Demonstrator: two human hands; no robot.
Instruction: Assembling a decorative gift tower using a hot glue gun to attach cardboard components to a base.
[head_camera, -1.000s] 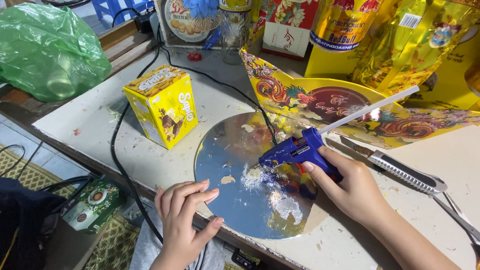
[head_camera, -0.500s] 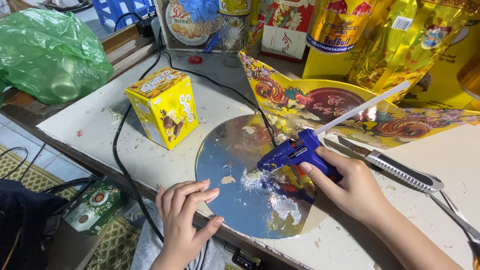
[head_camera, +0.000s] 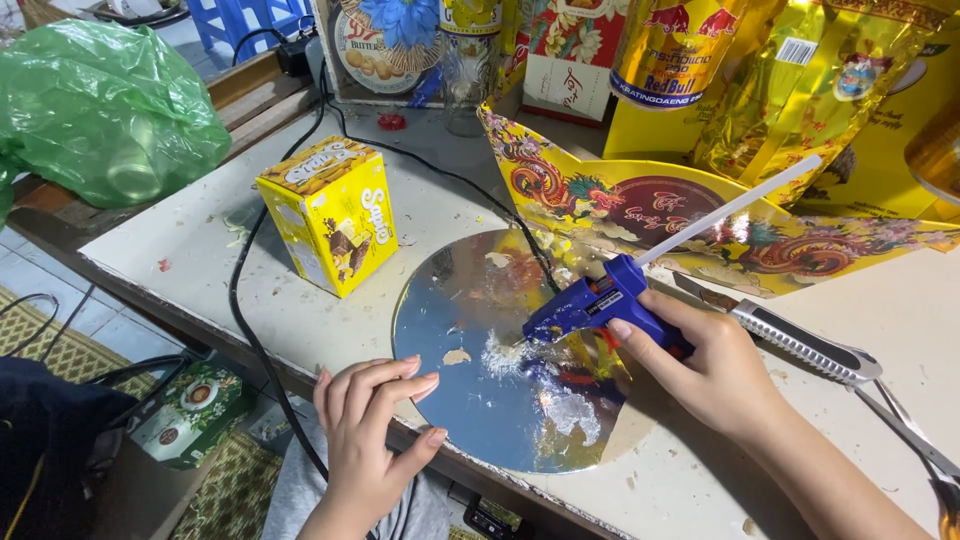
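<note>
My right hand (head_camera: 715, 370) grips a blue glue gun (head_camera: 600, 300) with a white glue stick (head_camera: 730, 208) poking out of its back. Its nozzle points down at a round mirror-like silver disc (head_camera: 500, 400) that lies flat on the worn white table (head_camera: 180, 250). White blobs of glue sit near the disc's middle, just under the nozzle. My left hand (head_camera: 375, 420) rests with spread fingers on the table's front edge, its fingertips touching the disc's near left rim.
A yellow snack box (head_camera: 330, 215) stands left of the disc. A black cord (head_camera: 240, 310) runs across the table. A utility knife (head_camera: 790, 335) lies right of my hand. Colourful printed card (head_camera: 700, 215), gold packages (head_camera: 830, 90) and a green plastic bag (head_camera: 100, 110) line the back.
The glue gun's nozzle has shifted slightly along the disc. My left hand stays at the disc's rim.
</note>
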